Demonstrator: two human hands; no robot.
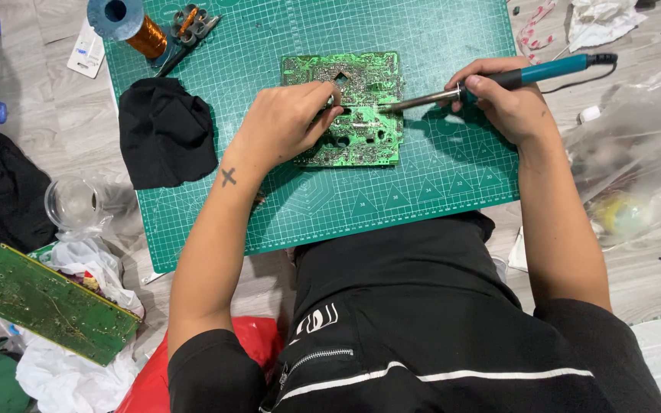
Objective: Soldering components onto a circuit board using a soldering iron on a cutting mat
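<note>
The green circuit board lies solder side up near the top middle of the green cutting mat, which carries the work. The left hand rests on the board's left half with fingers curled, seemingly pinching something small at a hole in the board; what it pinches cannot be made out. The right hand is closed around the teal handle of a soldering iron, its metal tip touching the board just right of the left fingertips.

The hot tip sits very close to those fingers, so a slip could burn them. Dwelling long on one spot could lift a copper track. The iron's cord trails off the mat's right edge and could snag.

Left of the mat, a clear glass jar lies tipped and looks empty. Right of the mat, a clear plastic bag holds something yellow, too blurred to name. A black cloth lies on the mat's left part.
</note>
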